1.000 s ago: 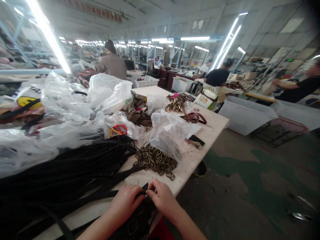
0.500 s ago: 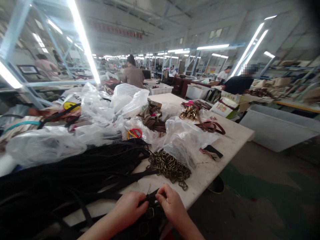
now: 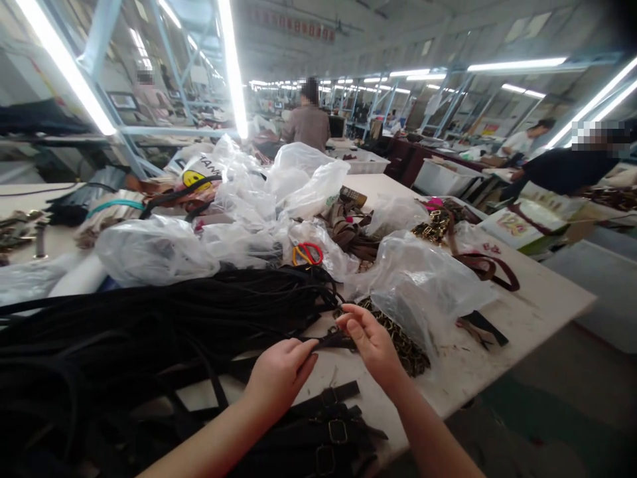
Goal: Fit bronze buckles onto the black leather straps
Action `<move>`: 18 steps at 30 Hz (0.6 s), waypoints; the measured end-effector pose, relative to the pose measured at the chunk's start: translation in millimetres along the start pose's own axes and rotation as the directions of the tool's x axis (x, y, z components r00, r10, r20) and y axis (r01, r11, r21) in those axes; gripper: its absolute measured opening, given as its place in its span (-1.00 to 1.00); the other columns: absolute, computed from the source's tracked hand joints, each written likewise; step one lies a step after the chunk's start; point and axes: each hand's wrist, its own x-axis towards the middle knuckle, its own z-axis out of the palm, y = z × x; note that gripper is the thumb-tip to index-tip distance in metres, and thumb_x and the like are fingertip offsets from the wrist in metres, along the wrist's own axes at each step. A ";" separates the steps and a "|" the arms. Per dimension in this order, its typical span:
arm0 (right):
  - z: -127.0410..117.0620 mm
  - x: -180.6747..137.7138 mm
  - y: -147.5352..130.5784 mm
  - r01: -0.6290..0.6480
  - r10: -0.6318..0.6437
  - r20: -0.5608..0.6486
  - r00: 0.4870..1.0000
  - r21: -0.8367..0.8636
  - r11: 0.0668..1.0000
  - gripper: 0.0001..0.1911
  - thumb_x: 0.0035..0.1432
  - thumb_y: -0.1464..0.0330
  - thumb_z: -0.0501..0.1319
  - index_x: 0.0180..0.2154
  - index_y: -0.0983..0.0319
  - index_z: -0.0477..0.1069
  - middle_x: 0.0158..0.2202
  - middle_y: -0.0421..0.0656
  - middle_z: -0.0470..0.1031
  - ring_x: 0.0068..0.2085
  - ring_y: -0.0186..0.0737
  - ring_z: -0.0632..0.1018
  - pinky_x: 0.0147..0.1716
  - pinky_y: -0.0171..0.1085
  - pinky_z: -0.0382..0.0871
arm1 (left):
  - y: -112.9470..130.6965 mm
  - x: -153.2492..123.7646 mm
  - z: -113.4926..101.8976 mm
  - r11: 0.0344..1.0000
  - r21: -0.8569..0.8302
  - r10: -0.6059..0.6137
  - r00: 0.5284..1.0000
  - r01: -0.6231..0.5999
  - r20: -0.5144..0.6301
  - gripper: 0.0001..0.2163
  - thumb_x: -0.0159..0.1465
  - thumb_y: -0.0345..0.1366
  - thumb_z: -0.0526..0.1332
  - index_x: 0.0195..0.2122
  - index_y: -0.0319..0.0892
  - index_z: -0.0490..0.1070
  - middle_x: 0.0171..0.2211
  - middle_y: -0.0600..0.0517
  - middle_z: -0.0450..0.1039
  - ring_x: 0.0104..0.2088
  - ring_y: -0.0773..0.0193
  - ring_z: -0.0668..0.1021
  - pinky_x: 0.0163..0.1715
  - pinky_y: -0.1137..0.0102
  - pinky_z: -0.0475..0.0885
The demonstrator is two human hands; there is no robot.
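Observation:
My left hand (image 3: 281, 372) is closed on a black strap (image 3: 334, 341), whose end points right over the table. Close by, my right hand (image 3: 372, 340) has its fingers apart, beside the strap's end and at the edge of a pile of brass-coloured metal buckles (image 3: 405, 342). The buckles lie partly under a clear plastic bag (image 3: 423, 279). Below my hands, several black straps with buckles (image 3: 338, 431) lie at the table's near edge. A large heap of long black straps (image 3: 164, 332) spreads out to the left.
Plastic bags (image 3: 303, 179) and brown straps (image 3: 351, 232) cover the back of the white table (image 3: 542, 299). Red-and-yellow handled scissors (image 3: 308, 253) lie among them. A dark flat piece (image 3: 482, 328) is near the right edge. Plastic bins (image 3: 602, 285) and other people are beyond.
My view has turned left. Both hands have moved forward from the buckled straps at the near edge toward the strap heap and buckle pile. My right fingers have opened from a pinch.

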 end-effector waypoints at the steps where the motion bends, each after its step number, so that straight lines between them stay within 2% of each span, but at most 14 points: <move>1: -0.3 13.5 4.0 -0.005 0.004 -0.044 0.999 -0.030 1.000 -0.67 0.19 0.21 -0.01 -0.07 0.24 0.23 -0.26 -0.10 0.47 -0.26 -0.24 0.49 -0.24 -0.25 0.37 | -5.7 0.3 1.1 0.999 0.046 0.027 0.999 -0.026 -0.039 -0.72 0.27 -0.25 -0.02 -0.10 -0.16 0.39 -0.35 -0.04 0.47 -0.36 0.27 0.49 -0.35 0.41 0.39; 4: 1.7 69.8 19.0 -0.004 -0.031 -0.136 0.990 -0.248 0.969 -0.66 0.19 0.23 -0.03 -0.07 0.28 0.24 -0.21 -0.05 0.46 -0.21 -0.19 0.49 -0.18 -0.20 0.35 | -21.9 3.0 1.5 0.988 0.143 0.078 0.989 -0.060 -0.123 -0.73 0.28 -0.26 -0.03 -0.08 -0.14 0.37 -0.38 -0.04 0.46 -0.40 0.28 0.49 -0.39 0.41 0.41; 5: 4.1 92.5 24.3 0.000 -0.048 -0.121 0.991 -0.365 0.931 -0.67 0.20 0.27 -0.05 -0.05 0.29 0.22 -0.17 -0.03 0.45 -0.18 -0.19 0.48 -0.16 -0.20 0.34 | -27.0 4.1 0.8 0.986 0.156 0.078 0.987 -0.056 -0.139 -0.73 0.28 -0.26 -0.02 -0.08 -0.14 0.37 -0.38 -0.04 0.46 -0.40 0.28 0.49 -0.39 0.40 0.42; 7: 11.9 139.5 34.5 -0.014 -0.015 -0.042 0.999 -0.621 0.784 -0.66 0.21 0.37 -0.10 0.00 0.30 0.17 -0.10 -0.02 0.41 -0.13 -0.22 0.45 -0.13 -0.25 0.30 | -37.3 6.1 -0.9 0.987 0.157 0.053 0.985 -0.028 -0.163 -0.73 0.28 -0.27 -0.03 -0.07 -0.12 0.36 -0.38 -0.04 0.45 -0.40 0.28 0.48 -0.38 0.39 0.43; 9: 23.4 182.6 44.1 -0.028 0.038 -0.004 0.999 -0.727 0.686 -0.67 0.17 0.44 -0.06 -0.01 0.31 0.20 -0.09 -0.02 0.41 -0.10 -0.21 0.44 -0.11 -0.28 0.26 | -47.6 7.5 -2.2 0.990 0.140 0.022 0.982 0.005 -0.189 -0.72 0.29 -0.27 -0.03 -0.05 -0.11 0.34 -0.38 -0.04 0.45 -0.39 0.28 0.48 -0.38 0.39 0.43; 11: 36.8 216.7 53.3 -0.042 0.092 0.020 0.996 -0.779 0.626 -0.71 0.12 0.44 0.02 -0.08 0.32 0.27 -0.13 0.01 0.43 -0.11 -0.16 0.44 -0.12 -0.28 0.26 | -57.4 8.2 -2.5 0.990 0.135 -0.001 0.977 0.030 -0.212 -0.72 0.29 -0.28 -0.03 -0.03 -0.10 0.33 -0.37 -0.04 0.45 -0.39 0.28 0.47 -0.39 0.39 0.42; 14: 56.0 247.5 64.3 -0.047 0.168 0.050 0.985 -0.847 0.529 -0.72 0.06 0.35 0.14 -0.17 0.34 0.31 -0.19 0.06 0.43 -0.14 -0.06 0.46 -0.17 -0.23 0.27 | -68.5 8.9 -1.3 0.989 0.134 -0.027 0.973 0.059 -0.229 -0.72 0.28 -0.29 -0.02 -0.02 -0.09 0.33 -0.37 -0.05 0.45 -0.40 0.27 0.47 -0.40 0.38 0.42; 18: 74.0 260.9 68.0 -0.023 0.198 0.070 0.978 -0.902 0.432 -0.61 0.01 0.28 0.21 -0.14 0.35 0.26 -0.12 0.13 0.37 -0.08 0.02 0.42 -0.13 -0.16 0.24 | -75.2 9.7 1.6 0.995 0.010 -0.092 0.969 0.096 -0.228 -0.71 0.27 -0.28 -0.01 -0.01 -0.11 0.31 -0.35 -0.06 0.44 -0.39 0.26 0.48 -0.41 0.38 0.43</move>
